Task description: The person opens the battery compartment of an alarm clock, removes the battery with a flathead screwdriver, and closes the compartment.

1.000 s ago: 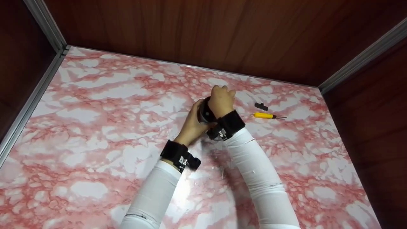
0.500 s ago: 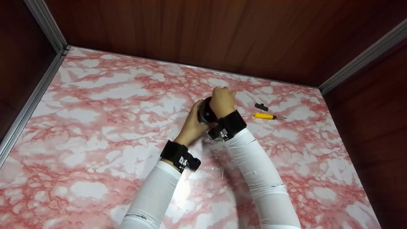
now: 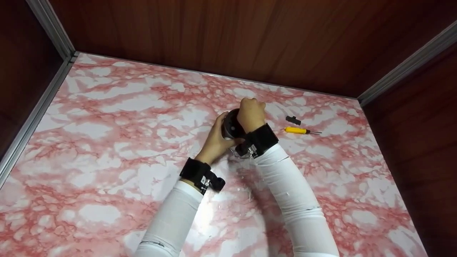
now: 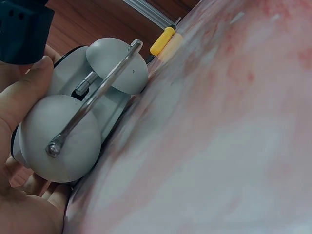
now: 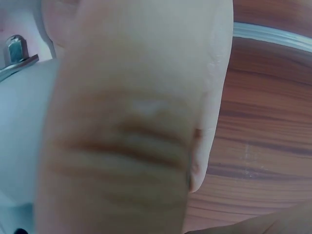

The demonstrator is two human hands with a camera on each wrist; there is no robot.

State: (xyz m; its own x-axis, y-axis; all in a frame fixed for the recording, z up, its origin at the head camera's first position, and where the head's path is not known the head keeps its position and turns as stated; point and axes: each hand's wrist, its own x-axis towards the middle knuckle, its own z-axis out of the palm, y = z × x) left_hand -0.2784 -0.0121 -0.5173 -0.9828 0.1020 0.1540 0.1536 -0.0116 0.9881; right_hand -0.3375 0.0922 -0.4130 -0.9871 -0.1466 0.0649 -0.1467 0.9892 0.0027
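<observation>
A grey twin-bell alarm clock (image 4: 61, 141) with a metal handle and a hammer between its bells is tilted on the table. Its dark back (image 3: 231, 125) faces up in the head view. My left hand (image 3: 216, 141) grips the clock's body from the left, the thumb along its near side. Over the right part of the back sits my right hand (image 3: 251, 113), knuckles bent. The fingertips are hidden, so whether they hold anything cannot be seen. In the right wrist view that hand (image 5: 126, 97) covers most of the frame, beside one bell (image 5: 22, 136).
To the right of the hands lies a small black plastic piece (image 3: 293, 120), with a yellow-handled screwdriver (image 3: 295, 130) just nearer. The red-and-white marbled table (image 3: 107, 160) is bounded by dark wood panels (image 3: 214, 35) at the back and both sides.
My right hand has shifted slightly to the right and nearer, baring a little more of the clock's back. The left hand, screwdriver and black piece stay where they were.
</observation>
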